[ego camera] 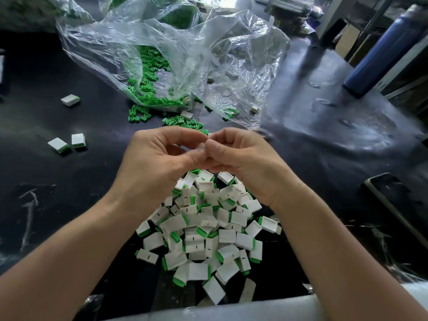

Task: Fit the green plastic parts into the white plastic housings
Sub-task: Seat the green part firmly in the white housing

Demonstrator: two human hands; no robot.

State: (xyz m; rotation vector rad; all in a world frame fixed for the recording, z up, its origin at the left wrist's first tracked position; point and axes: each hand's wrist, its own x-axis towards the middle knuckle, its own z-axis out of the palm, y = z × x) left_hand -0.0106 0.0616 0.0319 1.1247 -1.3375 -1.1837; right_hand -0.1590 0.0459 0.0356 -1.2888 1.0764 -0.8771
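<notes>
Nearest me I see a heap of white rectangular plastic housings [203, 230], matte and box-shaped, most with green showing at one end and some marked with a short dark slit. Above the heap the left hand [157, 163] and right hand [240, 158] meet, each grip clamped by curled fingertips on a small pale piece [201, 146] that is mostly hidden. The black glossy table [69, 181] looks scuffed. Farther back, loose green plastic parts [148, 89] spill from a crinkled clear plastic bag [185, 42]. A blue cylindrical bottle [379, 49] stands at the right.
</notes>
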